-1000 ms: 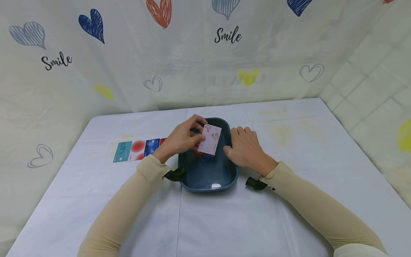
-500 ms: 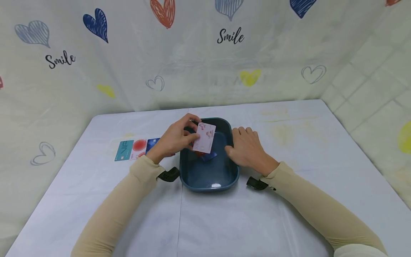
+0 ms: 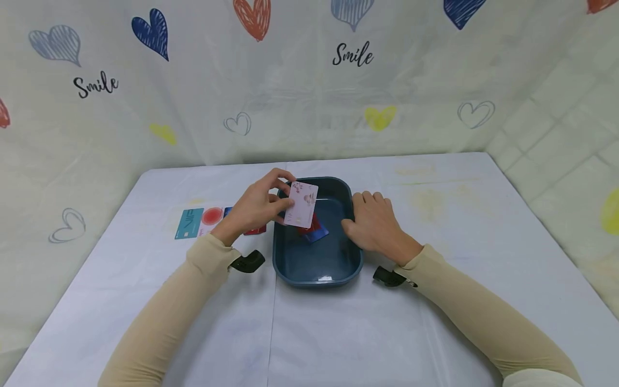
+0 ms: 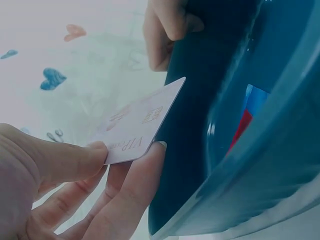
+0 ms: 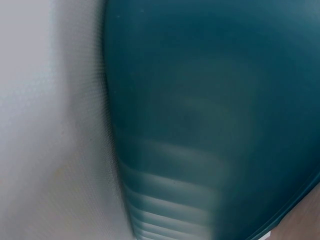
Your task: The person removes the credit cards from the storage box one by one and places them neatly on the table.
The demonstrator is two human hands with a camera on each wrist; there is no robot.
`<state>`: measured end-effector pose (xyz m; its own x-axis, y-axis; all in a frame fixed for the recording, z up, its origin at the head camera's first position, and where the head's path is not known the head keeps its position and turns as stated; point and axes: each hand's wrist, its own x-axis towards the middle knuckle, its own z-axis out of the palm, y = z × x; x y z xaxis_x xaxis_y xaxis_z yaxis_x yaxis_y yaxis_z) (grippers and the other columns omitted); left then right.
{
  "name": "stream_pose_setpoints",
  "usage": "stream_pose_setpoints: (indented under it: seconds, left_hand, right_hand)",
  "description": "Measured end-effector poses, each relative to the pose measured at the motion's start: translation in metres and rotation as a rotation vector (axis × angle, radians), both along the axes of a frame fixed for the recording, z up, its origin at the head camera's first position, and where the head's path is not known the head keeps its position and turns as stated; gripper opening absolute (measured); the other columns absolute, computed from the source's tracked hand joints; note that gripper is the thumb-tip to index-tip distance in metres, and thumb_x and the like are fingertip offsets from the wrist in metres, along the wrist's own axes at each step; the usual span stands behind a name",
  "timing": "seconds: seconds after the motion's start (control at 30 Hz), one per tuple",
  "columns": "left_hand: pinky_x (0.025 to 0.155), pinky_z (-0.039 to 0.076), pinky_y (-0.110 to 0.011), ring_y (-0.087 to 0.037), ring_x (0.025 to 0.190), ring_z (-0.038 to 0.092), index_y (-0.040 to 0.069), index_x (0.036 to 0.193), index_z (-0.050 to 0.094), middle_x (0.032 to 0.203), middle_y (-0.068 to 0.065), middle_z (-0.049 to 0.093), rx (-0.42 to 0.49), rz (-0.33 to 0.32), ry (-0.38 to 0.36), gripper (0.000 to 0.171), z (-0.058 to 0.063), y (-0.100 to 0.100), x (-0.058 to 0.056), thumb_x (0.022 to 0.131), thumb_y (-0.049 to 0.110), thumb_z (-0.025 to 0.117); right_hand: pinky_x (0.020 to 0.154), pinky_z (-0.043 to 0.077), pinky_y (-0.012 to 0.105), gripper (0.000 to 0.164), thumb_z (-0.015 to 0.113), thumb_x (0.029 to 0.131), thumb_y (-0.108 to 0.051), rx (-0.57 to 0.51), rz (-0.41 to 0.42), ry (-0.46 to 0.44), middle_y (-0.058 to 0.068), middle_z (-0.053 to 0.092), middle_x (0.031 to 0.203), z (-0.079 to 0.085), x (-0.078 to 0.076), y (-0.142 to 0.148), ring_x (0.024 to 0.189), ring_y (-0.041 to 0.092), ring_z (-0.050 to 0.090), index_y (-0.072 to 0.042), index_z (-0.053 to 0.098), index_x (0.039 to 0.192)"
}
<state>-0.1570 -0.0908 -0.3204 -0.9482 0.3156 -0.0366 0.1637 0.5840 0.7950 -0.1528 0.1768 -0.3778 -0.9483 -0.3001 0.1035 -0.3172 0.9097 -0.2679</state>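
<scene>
My left hand [image 3: 253,207] pinches a pale pink card [image 3: 302,204] by its left edge, thumb on top and fingers beneath. The card is above the left part of a dark blue plastic tub [image 3: 321,263]. "VIP" lettering and a chip show on this card [image 4: 145,122] in the left wrist view. Inside the tub lie a red card [image 3: 311,224] and a blue card [image 3: 318,235], overlapping and partly hidden by the pink one. My right hand [image 3: 377,223] grips the tub's right rim, thumb over the edge. The right wrist view shows mostly the tub's outer wall [image 5: 190,100].
Left of the tub, a row of cards lies on the white tabletop [image 3: 309,333]: a teal VIP card [image 3: 189,223], a pink one with red circles [image 3: 211,217], and others partly behind my left hand. A heart-patterned curtain [image 3: 290,91] hangs behind the table.
My left hand has moved left with the pink card, uncovering more of the red and blue cards in the tub. The right hand keeps its hold on the rim.
</scene>
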Motion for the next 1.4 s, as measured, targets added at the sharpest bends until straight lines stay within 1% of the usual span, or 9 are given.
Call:
stream_pose_setpoints:
  seconds: [0.17, 0.33, 0.53, 0.6, 0.77, 1.0, 1.17, 1.4]
  left_hand:
    - [0.070, 0.066, -0.035, -0.032, 0.102, 0.073, 0.023, 0.144, 0.044, 0.127, -0.011, 0.058, -0.004, 0.006, 0.000, 0.050, 0.001, -0.004, 0.001, 0.100, 0.010, 0.066]
    - [0.072, 0.066, -0.036, -0.032, 0.104, 0.072, 0.024, 0.144, 0.044, 0.130, -0.011, 0.058, -0.006, 0.030, -0.018, 0.050, 0.000, -0.008, 0.002, 0.101, 0.011, 0.065]
    - [0.079, 0.066, -0.045, -0.034, 0.108, 0.071, 0.024, 0.146, 0.043, 0.134, -0.012, 0.058, 0.001, 0.053, -0.049, 0.050, -0.001, -0.014, 0.006, 0.102, 0.012, 0.064]
    - [0.079, 0.066, -0.045, -0.035, 0.108, 0.071, 0.025, 0.145, 0.044, 0.134, -0.012, 0.058, 0.006, 0.059, -0.051, 0.050, -0.002, -0.016, 0.006, 0.101, 0.013, 0.065]
    - [0.074, 0.066, -0.038, -0.033, 0.107, 0.072, 0.026, 0.144, 0.044, 0.133, -0.011, 0.058, 0.006, 0.070, -0.036, 0.050, -0.005, -0.023, 0.006, 0.101, 0.012, 0.065]
    - [0.075, 0.066, -0.037, -0.032, 0.107, 0.073, 0.025, 0.145, 0.044, 0.133, -0.010, 0.059, -0.010, 0.075, -0.006, 0.049, -0.006, -0.032, 0.009, 0.102, 0.013, 0.063]
    - [0.077, 0.066, -0.040, -0.034, 0.110, 0.072, 0.026, 0.145, 0.043, 0.134, -0.010, 0.058, -0.003, 0.092, -0.006, 0.049, -0.007, -0.040, 0.010, 0.102, 0.013, 0.064]
    - [0.075, 0.066, -0.037, -0.032, 0.106, 0.072, 0.024, 0.144, 0.043, 0.133, -0.011, 0.058, -0.025, 0.110, 0.009, 0.048, -0.009, -0.054, 0.011, 0.102, 0.014, 0.063]
  right_hand:
    - [0.075, 0.031, 0.041, 0.026, 0.050, 0.092, -0.028, -0.004, 0.004, -0.007, 0.013, 0.049, 0.089, -0.001, -0.001, 0.000, 0.085, 0.033, 0.041, -0.003, 0.052, 0.096]
    - [0.074, 0.031, 0.041, 0.027, 0.049, 0.093, -0.029, 0.009, 0.006, -0.013, 0.013, 0.050, 0.091, -0.002, -0.002, 0.000, 0.085, 0.033, 0.041, -0.002, 0.052, 0.098]
    - [0.075, 0.032, 0.041, 0.028, 0.050, 0.093, -0.030, 0.015, 0.003, -0.020, 0.013, 0.050, 0.091, -0.002, -0.002, -0.001, 0.086, 0.033, 0.042, -0.002, 0.052, 0.099]
    - [0.075, 0.032, 0.042, 0.029, 0.050, 0.093, -0.030, 0.015, 0.001, -0.022, 0.013, 0.050, 0.091, -0.002, -0.002, -0.001, 0.087, 0.033, 0.042, -0.002, 0.052, 0.099]
    - [0.076, 0.033, 0.042, 0.029, 0.050, 0.093, -0.029, 0.011, 0.001, -0.024, 0.013, 0.051, 0.092, -0.002, -0.002, -0.001, 0.087, 0.033, 0.042, -0.001, 0.052, 0.100]
    - [0.075, 0.032, 0.041, 0.028, 0.050, 0.092, -0.029, 0.007, 0.004, -0.012, 0.013, 0.050, 0.091, -0.002, -0.001, -0.001, 0.087, 0.033, 0.042, -0.002, 0.052, 0.099]
    - [0.075, 0.033, 0.042, 0.028, 0.049, 0.092, -0.029, 0.007, 0.006, -0.005, 0.013, 0.051, 0.091, -0.001, -0.002, -0.001, 0.087, 0.034, 0.043, -0.002, 0.052, 0.098]
    - [0.075, 0.034, 0.042, 0.028, 0.050, 0.092, -0.029, 0.014, 0.008, -0.009, 0.013, 0.050, 0.090, -0.001, -0.003, -0.002, 0.087, 0.034, 0.043, -0.001, 0.051, 0.098]
